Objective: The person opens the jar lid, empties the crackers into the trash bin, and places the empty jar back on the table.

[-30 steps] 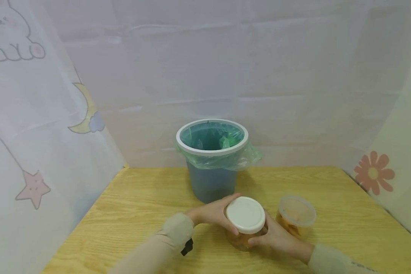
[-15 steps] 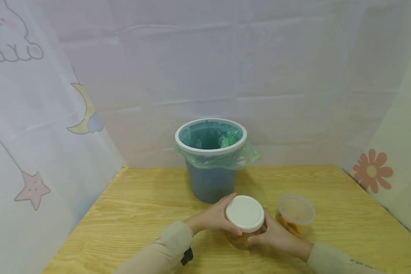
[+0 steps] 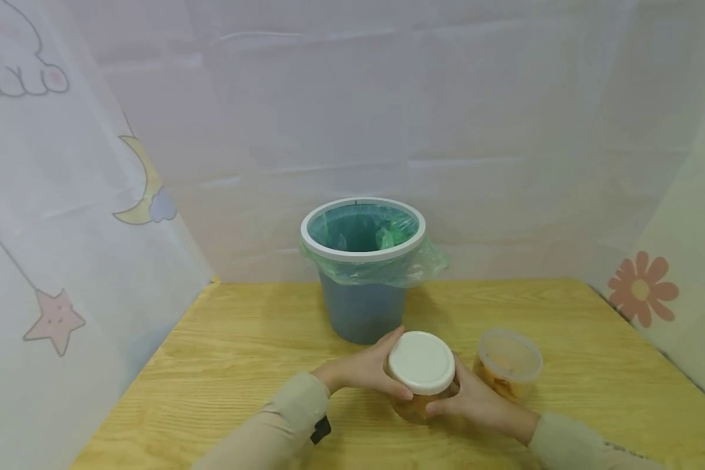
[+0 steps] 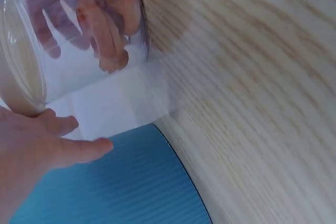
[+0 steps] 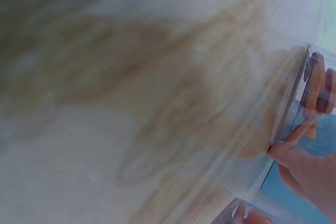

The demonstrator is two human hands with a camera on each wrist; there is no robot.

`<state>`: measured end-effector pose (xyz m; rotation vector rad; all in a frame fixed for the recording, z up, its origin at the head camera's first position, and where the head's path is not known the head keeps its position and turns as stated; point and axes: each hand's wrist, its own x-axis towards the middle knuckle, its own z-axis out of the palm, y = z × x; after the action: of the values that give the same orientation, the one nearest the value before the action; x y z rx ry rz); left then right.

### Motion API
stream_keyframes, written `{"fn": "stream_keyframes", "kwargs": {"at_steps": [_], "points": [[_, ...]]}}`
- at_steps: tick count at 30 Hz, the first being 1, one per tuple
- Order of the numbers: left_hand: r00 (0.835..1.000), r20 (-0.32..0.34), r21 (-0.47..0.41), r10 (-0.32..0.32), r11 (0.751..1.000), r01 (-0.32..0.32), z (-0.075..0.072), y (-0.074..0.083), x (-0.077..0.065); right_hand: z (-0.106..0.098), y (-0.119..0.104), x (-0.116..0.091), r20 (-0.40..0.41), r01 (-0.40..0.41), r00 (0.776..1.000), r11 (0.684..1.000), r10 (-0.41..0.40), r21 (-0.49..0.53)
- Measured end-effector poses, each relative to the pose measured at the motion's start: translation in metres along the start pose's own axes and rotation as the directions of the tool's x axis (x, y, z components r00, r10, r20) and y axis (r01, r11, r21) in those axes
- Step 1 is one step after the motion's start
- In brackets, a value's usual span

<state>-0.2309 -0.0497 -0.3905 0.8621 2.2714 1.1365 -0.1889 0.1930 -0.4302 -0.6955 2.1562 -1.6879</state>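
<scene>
A clear jar [image 3: 412, 408] with a white lid [image 3: 421, 362] is on the wooden table, between both hands. My left hand [image 3: 367, 372] grips the lid from the left, thumb on the near side and fingers toward the back. From the right, my right hand [image 3: 476, 399] holds the jar's body, its thumb on the near side. Orange-brown pieces [image 4: 107, 40] lie inside the jar in the left wrist view. The right wrist view catches the right hand [image 5: 307, 174] at the jar's lower edge.
Behind the jar stands a blue bin [image 3: 361, 307] with a white rim and green liner. A second clear tub [image 3: 510, 356] with orange pieces stands just right of the right hand. Printed cloth walls [image 3: 305, 117] border the table [image 3: 229, 346].
The head view has tilted very slightly. Both hands keep their hold on the jar and its lid, with hardly any shift in finger position.
</scene>
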Motion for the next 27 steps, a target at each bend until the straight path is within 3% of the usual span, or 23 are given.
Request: {"fn": "stream_keyframes", "kwargs": {"at_steps": [4,14,20,27], "points": [[1.0,-0.001,0.032,-0.003,0.999,0.003,-0.0018,0.0002,-0.001,0.0001,0.0003,-0.0005,-0.002,0.004,1.0,1.0,-0.004,-0.013],[0.998,-0.066,-0.009,-0.008,1.0,0.008,0.0026,-0.0008,-0.0041,0.001,-0.0013,0.0002,0.001,0.009,1.0,1.0,-0.009,0.01],[0.998,-0.059,0.01,0.006,1.0,-0.005,0.0036,-0.0036,-0.0044,0.0006,-0.0017,0.0012,0.01,0.008,1.0,1.0,-0.008,0.005],[0.999,-0.028,0.032,0.024,0.999,-0.023,-0.005,-0.0061,-0.0057,0.0006,-0.0023,0.0013,0.016,-0.007,1.0,1.0,0.006,0.022]]}}
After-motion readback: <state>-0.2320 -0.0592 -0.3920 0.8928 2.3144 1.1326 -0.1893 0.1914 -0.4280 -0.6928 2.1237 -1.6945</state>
